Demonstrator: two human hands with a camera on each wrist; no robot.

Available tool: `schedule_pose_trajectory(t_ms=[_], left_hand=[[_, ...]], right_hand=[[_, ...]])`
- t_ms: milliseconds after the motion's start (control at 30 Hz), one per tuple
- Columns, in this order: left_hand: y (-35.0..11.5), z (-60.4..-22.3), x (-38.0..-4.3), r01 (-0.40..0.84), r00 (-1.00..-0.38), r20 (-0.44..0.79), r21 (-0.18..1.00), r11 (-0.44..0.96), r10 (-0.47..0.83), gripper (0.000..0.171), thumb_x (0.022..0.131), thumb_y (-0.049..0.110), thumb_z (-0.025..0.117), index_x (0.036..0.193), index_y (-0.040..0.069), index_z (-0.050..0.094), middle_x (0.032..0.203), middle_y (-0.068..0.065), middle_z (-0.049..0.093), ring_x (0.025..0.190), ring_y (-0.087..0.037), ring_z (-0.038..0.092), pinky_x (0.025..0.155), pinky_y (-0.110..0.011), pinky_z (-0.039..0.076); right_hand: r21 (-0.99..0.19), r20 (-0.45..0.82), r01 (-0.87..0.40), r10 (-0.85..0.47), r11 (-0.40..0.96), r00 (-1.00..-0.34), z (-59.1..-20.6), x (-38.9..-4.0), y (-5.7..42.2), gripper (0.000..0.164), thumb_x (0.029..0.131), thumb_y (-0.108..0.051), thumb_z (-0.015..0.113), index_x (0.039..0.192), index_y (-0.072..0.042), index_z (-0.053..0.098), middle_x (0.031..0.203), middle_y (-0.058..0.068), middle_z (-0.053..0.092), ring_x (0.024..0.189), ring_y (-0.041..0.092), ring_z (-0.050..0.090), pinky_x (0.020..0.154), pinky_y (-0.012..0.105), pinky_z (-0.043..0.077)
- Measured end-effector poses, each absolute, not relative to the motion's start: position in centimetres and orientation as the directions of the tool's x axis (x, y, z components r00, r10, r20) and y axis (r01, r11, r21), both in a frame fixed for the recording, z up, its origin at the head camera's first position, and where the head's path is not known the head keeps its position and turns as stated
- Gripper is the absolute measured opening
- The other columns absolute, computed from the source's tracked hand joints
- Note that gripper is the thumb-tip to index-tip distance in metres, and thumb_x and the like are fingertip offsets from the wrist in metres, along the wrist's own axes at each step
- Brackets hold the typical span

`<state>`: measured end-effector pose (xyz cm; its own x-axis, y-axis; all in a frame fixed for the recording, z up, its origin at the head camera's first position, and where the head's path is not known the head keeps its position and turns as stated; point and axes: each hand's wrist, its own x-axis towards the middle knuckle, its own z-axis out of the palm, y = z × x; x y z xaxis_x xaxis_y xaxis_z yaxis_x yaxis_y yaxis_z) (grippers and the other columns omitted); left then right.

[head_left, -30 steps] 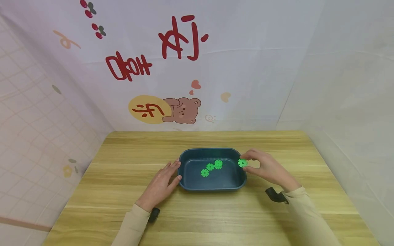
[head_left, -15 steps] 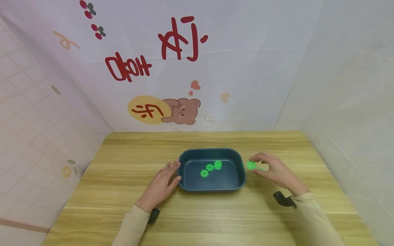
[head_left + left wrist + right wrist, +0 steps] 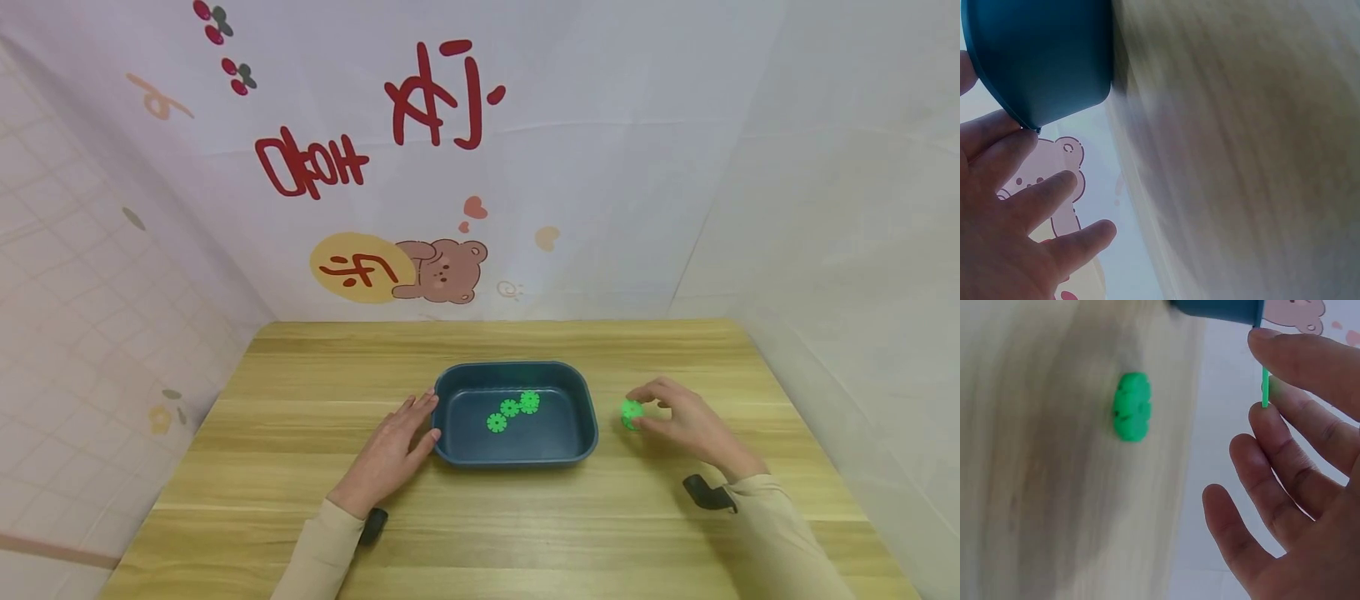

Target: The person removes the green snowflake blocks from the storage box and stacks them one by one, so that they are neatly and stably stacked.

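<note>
My left hand [image 3: 392,452] rests against the left end of a dark blue tray [image 3: 517,461], fingers extended and fingertips at its rim. The tray's outer wall [image 3: 1041,62] fills the upper left of the left wrist view. Right of the tray, my right hand [image 3: 686,421] pinches a thin green notched disc [image 3: 632,408] between thumb and fingers. Seen edge-on in the right wrist view, the held disc [image 3: 1265,387] is clear of the table. Beneath it on the wood lies another green notched piece [image 3: 1132,406], largely covered in the head view.
Several green discs [image 3: 497,423] lie inside the tray, some overlapping at the back. The wooden table [image 3: 510,533] meets a white printed cloth [image 3: 600,167] behind, with more cloth at both sides. Black wrist mounts [image 3: 708,493] stick out beside the sleeves.
My right hand has carried the disc from over the tray's right rim rightward, to above the green piece on the table. My left hand and the tray stay put.
</note>
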<state>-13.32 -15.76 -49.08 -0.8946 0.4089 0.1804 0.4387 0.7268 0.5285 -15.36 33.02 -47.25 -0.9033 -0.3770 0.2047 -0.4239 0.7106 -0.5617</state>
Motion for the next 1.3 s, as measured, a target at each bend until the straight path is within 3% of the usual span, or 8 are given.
schedule_pose_trajectory(t_ms=[800,1300], left_hand=[[-15.8,-49.0,-13.3,0.431,-0.897,0.168,0.531,0.729,0.408,0.06,0.108,0.04,0.056,0.159,0.011,0.044,0.165,-0.004,0.038,0.151,-0.038,0.035,0.116,-0.064,0.033],[-15.7,-49.0,-13.3,0.427,-0.899,0.161,0.537,0.728,0.408,0.06,0.108,0.04,0.055,0.159,0.011,0.043,0.165,-0.005,0.038,0.151,-0.038,0.034,0.117,-0.064,0.033]], right_hand=[[-0.603,0.07,-0.346,-0.385,0.719,-0.92,-49.3,-16.6,34.7,0.029,0.09,-0.011,0.082,0.117,-0.011,0.072,0.115,0.0,0.068,0.11,0.03,0.065,0.096,0.058,0.053],[-0.596,0.037,-0.322,-0.375,0.736,-0.926,-49.7,-16.8,35.0,0.028,0.09,-0.014,0.083,0.115,-0.012,0.072,0.112,-0.002,0.068,0.107,0.026,0.065,0.093,0.051,0.054]])
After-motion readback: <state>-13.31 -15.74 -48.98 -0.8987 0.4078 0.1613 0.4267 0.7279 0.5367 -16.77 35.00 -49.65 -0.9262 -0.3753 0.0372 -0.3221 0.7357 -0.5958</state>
